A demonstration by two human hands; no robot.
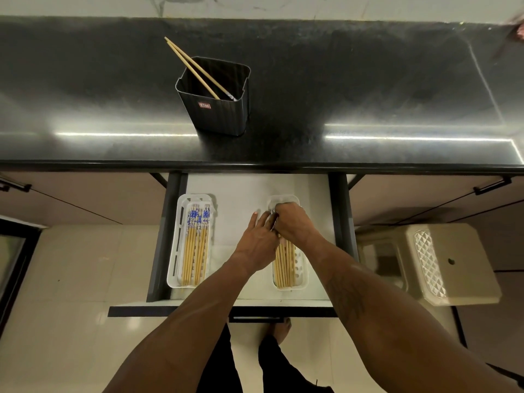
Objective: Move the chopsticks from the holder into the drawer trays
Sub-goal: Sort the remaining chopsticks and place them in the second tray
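hands — left [259, 239], right [295, 222] — on chopsticks [285, 263] in right tray [301, 279] | holder [217, 97]: two left

A glossy black countertop [368, 89] runs wall to wall, catching bright strips of light, below a pale marbled wall [283, 5]. Cream floor tiles [71, 265] gleam underneath, and a beige plastic stool [442, 262] stands at the right.

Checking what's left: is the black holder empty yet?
Not empty: two wooden chopsticks lean inside the black ribbed plastic holder.

Two trays [181, 245], one holder [218, 109], two chopsticks [195, 68] inside.
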